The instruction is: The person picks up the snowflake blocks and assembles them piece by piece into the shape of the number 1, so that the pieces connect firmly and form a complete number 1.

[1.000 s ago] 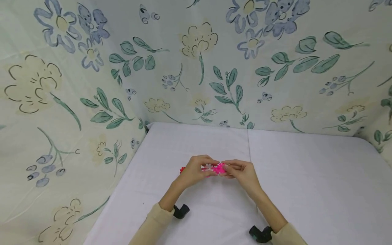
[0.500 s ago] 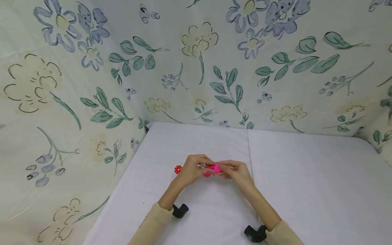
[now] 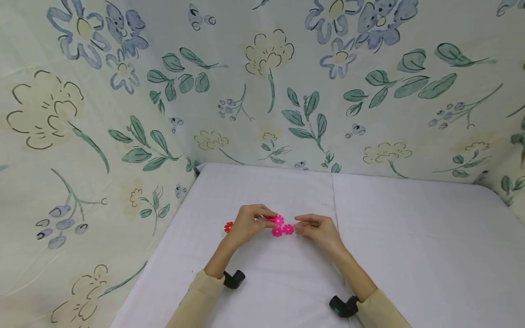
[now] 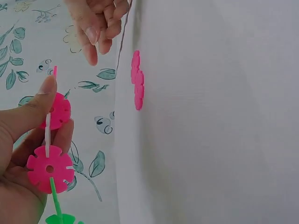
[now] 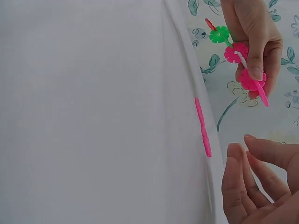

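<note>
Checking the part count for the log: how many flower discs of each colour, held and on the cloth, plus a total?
Pink discs: 5 (3 in the left hand's chain, 2 on the cloth)
Green discs: 2
White or clear disc: 1
Red disc: 1
Total visible: 9

soft, diffuse light is falling over the white cloth (image 3: 422, 255) and the floral curtain (image 3: 254, 86) in the head view, which is looking moderately bright. the pink pieces (image 3: 288, 229) are glowing strongly in colour there, their slots blurring together, as far as one can tell at that small size. both wrist views are appearing dimmer and greyer, yet showing sharper detail up close. in the left one, soft grey shading is running down the white cloth.
</note>
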The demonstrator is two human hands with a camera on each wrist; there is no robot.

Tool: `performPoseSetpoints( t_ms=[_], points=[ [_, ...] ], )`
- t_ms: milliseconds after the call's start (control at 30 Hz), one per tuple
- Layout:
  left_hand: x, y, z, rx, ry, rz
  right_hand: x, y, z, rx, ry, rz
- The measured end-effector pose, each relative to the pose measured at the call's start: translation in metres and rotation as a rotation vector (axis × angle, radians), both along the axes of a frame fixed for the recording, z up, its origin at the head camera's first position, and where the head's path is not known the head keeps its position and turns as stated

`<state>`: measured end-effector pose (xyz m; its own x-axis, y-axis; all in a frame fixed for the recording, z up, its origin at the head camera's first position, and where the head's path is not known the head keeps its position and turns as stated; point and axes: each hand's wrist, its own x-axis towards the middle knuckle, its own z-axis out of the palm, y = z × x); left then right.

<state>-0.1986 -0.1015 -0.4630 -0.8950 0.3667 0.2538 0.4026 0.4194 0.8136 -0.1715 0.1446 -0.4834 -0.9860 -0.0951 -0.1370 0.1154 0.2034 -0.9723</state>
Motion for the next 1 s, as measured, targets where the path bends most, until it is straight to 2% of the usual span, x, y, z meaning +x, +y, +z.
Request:
performPoseSetpoints(
  t_ms=[133, 400, 600, 867, 1000],
  points=[
    [0.0, -0.004, 0.0, 0.011, 0.011, 0.003, -0.005, -0.004, -0.002, 0.029, -0.004, 0.007],
    [0.001, -0.008, 0.001, 0.056, -0.017, -0.001, -0.015, -0.012, -0.007, 0.125, 0.03, 0.054],
    [0.001, -0.008, 0.0, 0.039, -0.03, 0.017, -0.022, -0.017, -0.014, 0.189, 0.048, 0.07],
    [0.001, -0.006, -0.003, 0.007, -0.022, 0.021, -0.023, -0.019, -0.016, 0.231, 0.059, 0.085],
    [0.002, -0.004, -0.003, 0.005, -0.04, 0.017, -0.022, -0.02, -0.016, 0.253, 0.051, 0.072]
  ],
)
